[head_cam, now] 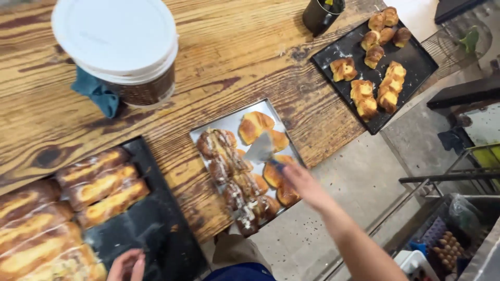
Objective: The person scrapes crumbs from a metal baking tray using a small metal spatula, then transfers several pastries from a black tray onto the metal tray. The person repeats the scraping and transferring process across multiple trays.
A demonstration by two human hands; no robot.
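**Bench with pastry trays: scraper in use**

Scraper [260, 149]: flat metal blade, blue handle. Held over the silver tray [233, 121], at mid-tray. Long axis runs diagonally; blade points up-left toward the glazed pastries [229, 171], handle down-right into the palm.

Right hand [304, 186]: closed around the scraper's handle, arm entering from lower right.

Left hand [126, 265]: at the bottom edge, fingers resting on the near rim of the black tray [151, 224]. Whether it grips the rim cannot be told.

Silver tray: rectangular, set askew at the table [234, 57] edge. Row of dark glazed pastries on the left, golden rolls [255, 126] on the right.

Black tray, lower left: holds long loaves [99, 187], each in clear wrap, lying side by side, long axes slanting up-right.

Second black tray [411, 62], upper right: bare golden pastries [375, 78] in loose clusters.

Bucket [122, 49]: round, white lid, brown band below, upper left. Blue cloth [96, 93] tucked beside its base.

Dark cup [322, 14]: top edge, between the bucket and the second black tray.
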